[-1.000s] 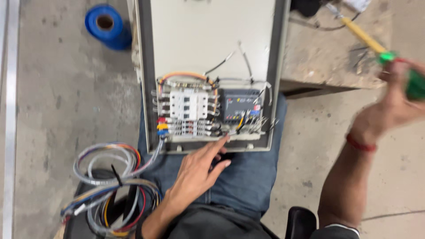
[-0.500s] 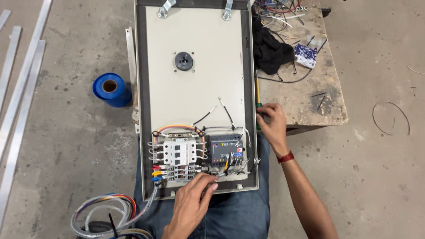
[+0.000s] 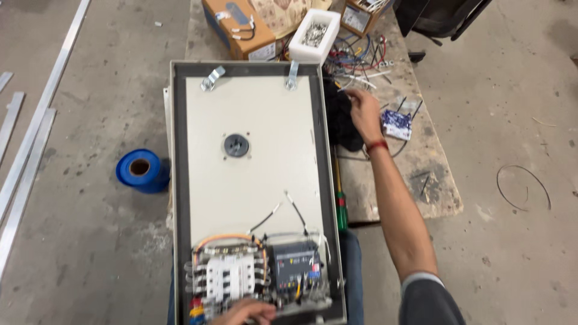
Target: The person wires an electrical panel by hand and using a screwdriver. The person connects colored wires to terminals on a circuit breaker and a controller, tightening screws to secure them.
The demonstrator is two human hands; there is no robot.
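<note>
A grey electrical enclosure [image 3: 253, 168] lies open on my lap, with a white contactor [image 3: 227, 278] and a black module [image 3: 294, 265] wired at its near end. My left hand [image 3: 244, 312] rests on the terminals at the panel's bottom edge, fingers spread, holding nothing. My right hand [image 3: 363, 111] is stretched out over the low wooden table [image 3: 430, 180]. Its fingertips are at a tangle of loose wires [image 3: 361, 72] beside a black bundle [image 3: 343, 123]. A green and yellow screwdriver [image 3: 341, 204] lies along the enclosure's right side, out of my hand.
A blue tape roll [image 3: 141, 170] stands on the concrete floor to the left. At the table's far end sit a cardboard box [image 3: 238, 27] and a white tray of small parts [image 3: 313, 36]. Metal strips [image 3: 27, 144] lie far left, a wire loop [image 3: 522, 186] right.
My right hand put the screwdriver down beside the enclosure, then reached forward to the wires on the table. The view tilted up. My left hand stayed on the terminals.
</note>
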